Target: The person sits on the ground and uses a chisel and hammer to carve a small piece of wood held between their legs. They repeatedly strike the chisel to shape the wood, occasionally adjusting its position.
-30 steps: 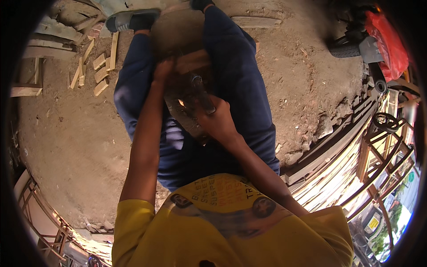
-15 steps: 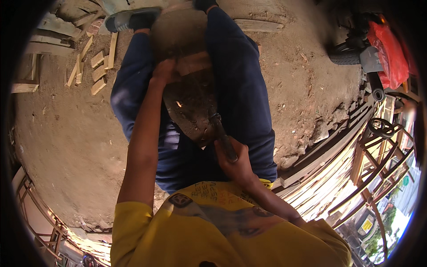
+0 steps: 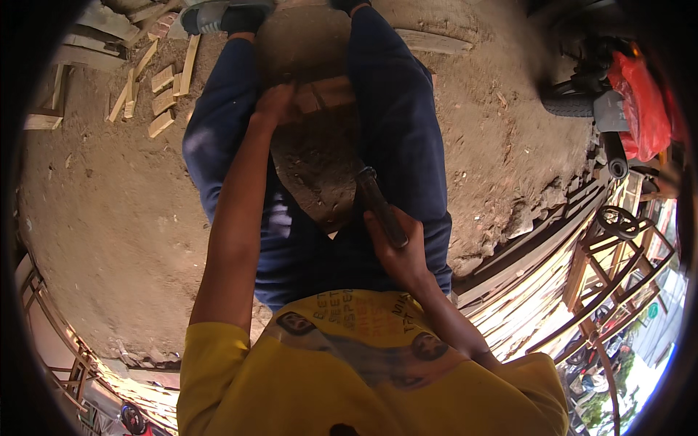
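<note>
Between my spread knees lies a brown wood piece [image 3: 323, 96], with my left hand [image 3: 275, 104] closed on its left end. The fingers there are in shadow and partly hidden. Near my right thigh, my right hand [image 3: 400, 240] is wrapped round the dark, rod-like handle of a tool [image 3: 382, 207]. A metal ring shows at the handle's far end. The tool's working end is lost in the shade, so its kind is unclear. Below the wood piece, the dirt ground [image 3: 320, 167] shows small chips.
Several cut wood pieces [image 3: 163, 102] lie on the dirt at the far left. A plank [image 3: 436, 42] rests beyond my right knee. At right are a tyre [image 3: 568, 107], a red plastic bag [image 3: 640, 109] and long stacked timber [image 3: 531, 251] beside a wooden frame [image 3: 618, 280].
My right hand and the tool have moved slightly up and to the right. My left hand stays on the wood piece. A bright chip seen between my knees no longer shows.
</note>
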A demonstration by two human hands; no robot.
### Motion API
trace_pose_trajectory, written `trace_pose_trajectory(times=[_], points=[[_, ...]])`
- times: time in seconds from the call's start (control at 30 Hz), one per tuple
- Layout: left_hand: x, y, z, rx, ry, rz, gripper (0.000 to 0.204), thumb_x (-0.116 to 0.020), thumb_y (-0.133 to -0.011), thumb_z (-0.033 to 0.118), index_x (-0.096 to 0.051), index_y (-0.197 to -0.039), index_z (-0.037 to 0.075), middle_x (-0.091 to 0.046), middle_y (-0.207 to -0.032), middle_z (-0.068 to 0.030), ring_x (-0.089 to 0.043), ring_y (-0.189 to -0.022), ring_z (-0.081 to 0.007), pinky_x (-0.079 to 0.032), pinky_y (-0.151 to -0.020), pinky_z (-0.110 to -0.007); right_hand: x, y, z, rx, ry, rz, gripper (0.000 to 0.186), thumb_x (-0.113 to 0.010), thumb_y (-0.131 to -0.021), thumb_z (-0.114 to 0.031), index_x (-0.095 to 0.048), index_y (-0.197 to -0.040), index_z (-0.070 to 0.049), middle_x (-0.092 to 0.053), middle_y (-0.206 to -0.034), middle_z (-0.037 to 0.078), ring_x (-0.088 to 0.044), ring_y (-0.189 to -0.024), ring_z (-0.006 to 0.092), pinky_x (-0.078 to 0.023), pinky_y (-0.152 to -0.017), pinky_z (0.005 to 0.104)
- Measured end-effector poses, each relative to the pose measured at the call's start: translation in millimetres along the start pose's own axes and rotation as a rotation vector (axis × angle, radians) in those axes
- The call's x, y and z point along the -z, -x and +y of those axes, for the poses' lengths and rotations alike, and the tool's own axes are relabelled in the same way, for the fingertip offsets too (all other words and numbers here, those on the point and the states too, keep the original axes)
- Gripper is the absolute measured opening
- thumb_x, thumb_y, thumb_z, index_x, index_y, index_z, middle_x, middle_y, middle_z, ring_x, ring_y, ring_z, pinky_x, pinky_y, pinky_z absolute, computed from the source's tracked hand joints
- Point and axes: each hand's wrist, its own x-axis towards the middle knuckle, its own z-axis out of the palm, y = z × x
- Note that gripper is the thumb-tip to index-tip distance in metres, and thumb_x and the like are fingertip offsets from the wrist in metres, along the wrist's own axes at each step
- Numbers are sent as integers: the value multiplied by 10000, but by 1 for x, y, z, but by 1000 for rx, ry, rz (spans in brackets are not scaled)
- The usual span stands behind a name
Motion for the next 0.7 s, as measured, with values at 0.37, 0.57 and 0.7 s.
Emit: trace_pose_trajectory(times=[0.37,0.57,0.7], points=[[-14,-1,-15,-94,-36,39,760,-863,-571,312,-526,-1220,102,-619,-1162,-160,-591,-1104,-340,-507,-915,-440,-28,-12,-2,3,-126,11,177,-596,-920,-118,-602,-845,41,-542,-618,5,-461,-598,31,-385,-500,269],[-10,-7,-15,-124,40,-2,720,-856,-589,315,-549,-1201,92,-620,-1169,-163,-597,-1098,-336,-513,-915,-441,-72,-79,-3,82,-22,-31,149,-607,-903,-90,-617,-877,56,-572,-643,25,-506,-634,35,-416,-538,255],[-10,-11,-15,-86,-7,-18,718,-857,-576,283,-554,-1197,88,-627,-1153,-167,-593,-1102,-343,-508,-912,-439,-40,-24,-2,-25,-92,-3,181,-600,-912,-126,-606,-872,51,-562,-635,30,-459,-613,39,-403,-527,264]])
